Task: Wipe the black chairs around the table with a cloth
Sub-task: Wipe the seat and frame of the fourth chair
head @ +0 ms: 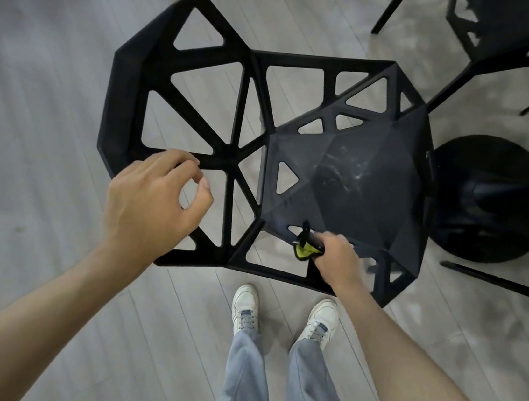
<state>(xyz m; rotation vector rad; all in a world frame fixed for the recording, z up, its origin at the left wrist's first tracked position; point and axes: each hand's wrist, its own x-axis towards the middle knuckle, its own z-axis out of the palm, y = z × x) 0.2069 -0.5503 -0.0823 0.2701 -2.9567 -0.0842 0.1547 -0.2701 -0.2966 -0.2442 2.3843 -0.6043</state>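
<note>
Chair: a black chair (351,191) with triangular cut-outs, seen from above; its open-lattice backrest lies to the left in the view, its solid faceted seat to the right. Pale smears show on the seat's middle.
Left hand: the left hand (153,200) is at the backrest's near rim, fingers curled over the top bar, thumb bent close to the forefinger; whether they clamp the bar cannot be told.
Right hand: the right hand (337,259) is at the seat's near edge, blurred, fingers curled round the cloth.
Cloth: a yellow-green and dark cloth (304,247), bunched in the right hand, pressed on the seat edge beside a small triangular cut-out.
Second chair: another black chair (510,34) at the upper right, well apart from the first, only partly in view.
Table base: a round black base (492,235) with a column, just beside the seat's far side.
Floor: pale grey planks (57,58).
Feet: white shoes (245,308) and grey trousers below the chair.
</note>
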